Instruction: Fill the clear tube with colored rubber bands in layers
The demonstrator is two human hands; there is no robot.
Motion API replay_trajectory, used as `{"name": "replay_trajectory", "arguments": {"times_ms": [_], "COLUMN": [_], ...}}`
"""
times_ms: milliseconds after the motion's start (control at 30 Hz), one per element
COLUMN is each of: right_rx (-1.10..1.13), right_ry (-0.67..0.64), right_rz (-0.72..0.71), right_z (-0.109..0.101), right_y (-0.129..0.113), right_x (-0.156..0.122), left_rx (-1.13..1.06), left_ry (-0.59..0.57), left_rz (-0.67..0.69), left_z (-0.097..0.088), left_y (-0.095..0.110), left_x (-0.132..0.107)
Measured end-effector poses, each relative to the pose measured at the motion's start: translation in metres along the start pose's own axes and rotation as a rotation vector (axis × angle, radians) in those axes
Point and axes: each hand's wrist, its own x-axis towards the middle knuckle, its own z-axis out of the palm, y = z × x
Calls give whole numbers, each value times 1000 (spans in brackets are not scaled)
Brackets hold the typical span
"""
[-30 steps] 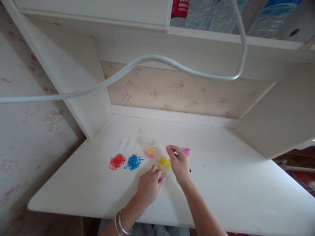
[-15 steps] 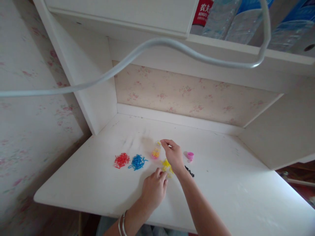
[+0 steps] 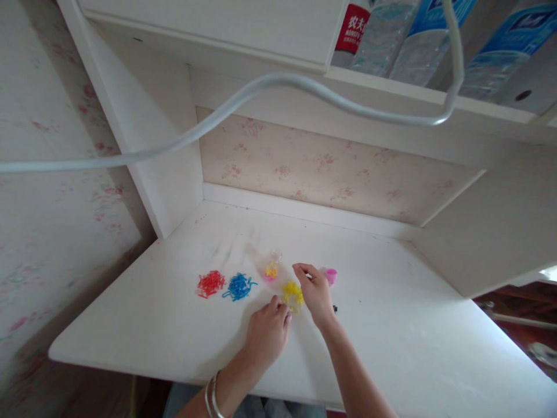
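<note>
On the white desk [image 3: 391, 325] lie a red pile of small bands [image 3: 210, 284], a blue pile [image 3: 238, 286] and a yellow pile [image 3: 292, 292]. A small clear bottle [image 3: 272, 266] with yellow bands inside stands behind them. My left hand [image 3: 266, 331], with bangles at the wrist, rests curled beside the yellow pile, fingertips touching it. My right hand [image 3: 315, 293] hovers just right of the yellow pile, thumb and forefinger pinched together. What they hold is too small to see. A pink cap [image 3: 331, 276] lies right behind this hand.
A white cable [image 3: 270, 84] hangs across the view above the desk. Water bottles [image 3: 391, 35] lie on the shelf overhead. A white side panel [image 3: 161, 168] bounds the desk on the left, a floral back wall [image 3: 331, 168] behind. A small black thing [image 3: 335, 308] lies by my right wrist.
My right hand has come back down from the clear bottle to beside the yellow pile. My left hand has stayed at the pile.
</note>
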Motion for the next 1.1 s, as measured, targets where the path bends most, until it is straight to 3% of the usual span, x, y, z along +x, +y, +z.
{"name": "replay_trajectory", "arguments": {"times_ms": [167,300,467,700,833,1000,1100], "right_rx": [-152,-436,-718,-871,-869,-899,-898], "right_ry": [18,-38,-38,-81,-82,-80,-80], "right_rz": [-17,-65,-89,-177,-178,-166,-167], "right_z": [-14,-19,-14,-13,-14,-12,-12], "right_y": [34,46,45,40,45,51,53], "right_x": [-30,-56,-77,-87,-85,-83,-84], "left_rx": [-12,-28,-8,-122,-180,-148,-65], "left_ry": [6,22,24,94,209,414,471], "left_rz": [-47,-82,-70,-24,32,74,72], "left_z": [0,0,2,-1,-22,-69,-89], "left_y": [0,-1,-2,-6,-10,-16,-19], "left_x": [3,6,7,9,18,45,64]}}
